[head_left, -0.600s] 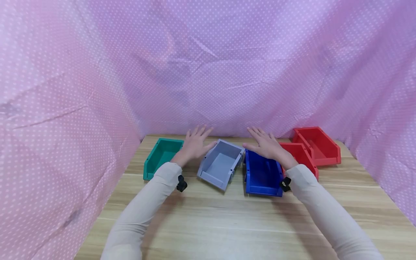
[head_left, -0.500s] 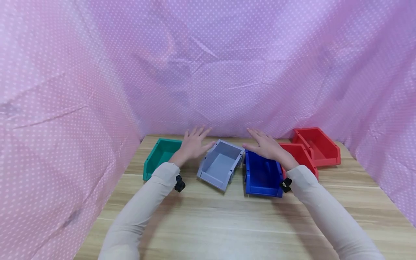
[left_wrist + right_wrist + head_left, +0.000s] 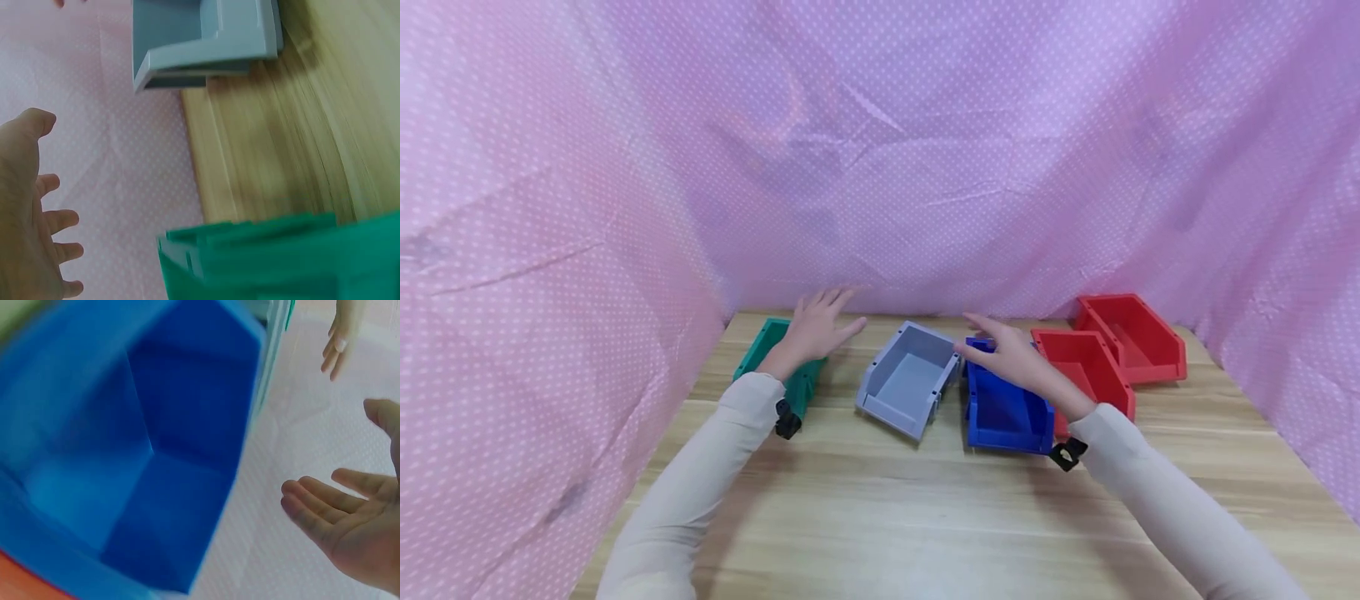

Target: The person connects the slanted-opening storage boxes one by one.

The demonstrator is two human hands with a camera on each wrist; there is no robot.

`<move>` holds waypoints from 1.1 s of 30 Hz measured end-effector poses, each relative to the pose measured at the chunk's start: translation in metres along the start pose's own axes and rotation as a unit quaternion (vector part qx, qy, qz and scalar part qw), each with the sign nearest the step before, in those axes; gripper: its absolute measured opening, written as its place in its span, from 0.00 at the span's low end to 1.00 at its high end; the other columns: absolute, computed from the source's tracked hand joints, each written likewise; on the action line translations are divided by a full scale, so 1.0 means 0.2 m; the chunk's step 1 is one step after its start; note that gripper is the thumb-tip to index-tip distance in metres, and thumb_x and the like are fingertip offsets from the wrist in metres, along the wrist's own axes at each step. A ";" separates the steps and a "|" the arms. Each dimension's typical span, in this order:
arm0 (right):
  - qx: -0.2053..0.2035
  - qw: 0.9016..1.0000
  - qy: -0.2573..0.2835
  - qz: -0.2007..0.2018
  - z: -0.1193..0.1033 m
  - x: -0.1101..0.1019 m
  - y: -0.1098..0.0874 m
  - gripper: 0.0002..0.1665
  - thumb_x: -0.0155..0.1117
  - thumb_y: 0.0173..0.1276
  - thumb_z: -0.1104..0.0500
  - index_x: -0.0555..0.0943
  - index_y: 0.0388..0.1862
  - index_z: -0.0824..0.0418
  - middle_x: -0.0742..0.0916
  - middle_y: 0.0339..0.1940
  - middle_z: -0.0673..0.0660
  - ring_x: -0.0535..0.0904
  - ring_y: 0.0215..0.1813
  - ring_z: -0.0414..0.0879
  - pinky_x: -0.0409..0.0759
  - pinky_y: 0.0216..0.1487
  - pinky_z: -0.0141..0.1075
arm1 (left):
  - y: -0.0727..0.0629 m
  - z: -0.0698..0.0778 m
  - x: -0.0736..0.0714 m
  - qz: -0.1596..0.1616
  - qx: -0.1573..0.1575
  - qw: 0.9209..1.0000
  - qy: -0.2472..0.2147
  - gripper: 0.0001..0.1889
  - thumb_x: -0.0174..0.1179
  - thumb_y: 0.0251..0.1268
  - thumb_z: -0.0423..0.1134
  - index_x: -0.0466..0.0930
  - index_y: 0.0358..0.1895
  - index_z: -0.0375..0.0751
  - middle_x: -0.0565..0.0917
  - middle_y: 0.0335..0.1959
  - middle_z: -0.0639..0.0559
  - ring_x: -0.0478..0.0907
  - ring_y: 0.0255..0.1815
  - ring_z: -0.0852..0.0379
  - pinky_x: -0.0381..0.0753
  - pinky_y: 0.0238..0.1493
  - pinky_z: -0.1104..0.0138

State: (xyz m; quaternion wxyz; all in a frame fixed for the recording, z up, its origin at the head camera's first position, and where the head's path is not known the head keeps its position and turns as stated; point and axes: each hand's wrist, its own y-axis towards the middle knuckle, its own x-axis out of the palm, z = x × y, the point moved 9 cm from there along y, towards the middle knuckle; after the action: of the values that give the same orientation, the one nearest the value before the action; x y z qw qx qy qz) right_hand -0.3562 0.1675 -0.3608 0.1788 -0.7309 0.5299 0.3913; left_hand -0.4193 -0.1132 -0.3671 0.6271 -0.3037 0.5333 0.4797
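My left hand (image 3: 815, 332) is spread over the green storage bin (image 3: 803, 387) at the left, covering part of it. Nothing lies in its grasp; the left wrist view shows its fingers (image 3: 61, 220) apart from the bin. Over the back of the blue storage bin (image 3: 1009, 417) hovers my right hand (image 3: 1013, 354), fingers loosely extended and holding nothing. In the right wrist view that palm (image 3: 369, 540) is beside the blue bin's rim. Between both hands stands a grey storage bin (image 3: 910, 379), turned at an angle.
Two red bins stand at the right, the nearer red bin (image 3: 1090, 367) beside the blue one and the farther red bin (image 3: 1138, 333) behind it. A pink dotted cloth (image 3: 880, 208) hangs behind the wooden table (image 3: 880, 517) and at its sides.
My left hand has moved left, away from the grey bin and farther over the green one. My right wrist has shifted slightly nearer and right, its fingers less spread. The bins look almost unmoved.
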 end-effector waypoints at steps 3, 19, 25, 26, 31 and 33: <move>-0.007 0.999 0.047 0.018 0.00 0.03 -0.03 0.38 0.66 0.74 0.50 0.68 0.76 0.65 0.82 0.65 0.70 0.83 0.61 0.64 0.83 0.59 0.56 | -0.03 -0.07 -0.02 0.002 -0.006 1.000 -0.018 0.38 0.47 0.78 0.62 0.50 0.83 0.51 0.59 0.82 0.40 0.51 0.82 0.34 0.43 0.78 0.32; 0.057 0.989 0.134 -0.009 0.06 0.20 -0.07 0.33 0.66 0.74 0.56 0.71 0.72 0.71 0.88 0.52 0.68 0.87 0.51 0.57 0.88 0.53 0.45 | -0.23 -0.50 -0.04 -0.005 -0.070 0.989 -0.127 0.38 0.49 0.81 0.52 0.46 0.83 0.39 0.57 0.80 0.30 0.56 0.79 0.30 0.58 0.76 0.37; 0.077 0.987 0.138 -0.032 0.05 0.24 -0.06 0.33 0.65 0.75 0.57 0.70 0.72 0.72 0.88 0.51 0.69 0.88 0.49 0.63 0.88 0.53 0.47 | -0.32 -0.63 -0.01 0.004 -0.084 0.980 -0.180 0.35 0.51 0.80 0.43 0.50 0.81 0.33 0.66 0.72 0.22 0.68 0.70 0.26 0.72 0.66 0.35; 0.080 0.987 0.135 -0.033 0.05 0.24 -0.06 0.33 0.65 0.75 0.57 0.70 0.72 0.72 0.88 0.50 0.69 0.88 0.49 0.63 0.87 0.53 0.47 | -0.33 -0.65 -0.02 0.009 -0.086 0.978 -0.190 0.34 0.51 0.80 0.42 0.51 0.81 0.32 0.68 0.69 0.22 0.71 0.67 0.26 0.74 0.64 0.36; 0.101 0.986 0.129 -0.030 0.05 0.26 -0.02 0.33 0.64 0.75 0.57 0.69 0.73 0.71 0.88 0.50 0.69 0.88 0.49 0.63 0.85 0.59 0.51 | -0.39 -0.73 -0.03 0.033 -0.106 0.965 -0.238 0.32 0.53 0.79 0.38 0.56 0.78 0.30 0.75 0.61 0.25 0.76 0.61 0.29 0.79 0.60 0.42; 0.111 0.983 0.143 -0.028 0.06 0.27 0.00 0.33 0.64 0.75 0.58 0.69 0.73 0.71 0.88 0.51 0.70 0.88 0.48 0.62 0.83 0.61 0.52 | -0.41 -0.75 -0.03 0.036 -0.115 0.960 -0.252 0.30 0.53 0.78 0.37 0.59 0.77 0.29 0.77 0.59 0.26 0.76 0.60 0.30 0.79 0.60 0.43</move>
State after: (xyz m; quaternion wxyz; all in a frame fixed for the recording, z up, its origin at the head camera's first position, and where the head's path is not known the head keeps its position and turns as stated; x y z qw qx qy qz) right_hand -0.3538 0.1416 -0.4102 0.1926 -0.7695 0.5693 0.2163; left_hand -0.3994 -0.2783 -0.4099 0.6843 -0.2236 0.3096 0.6212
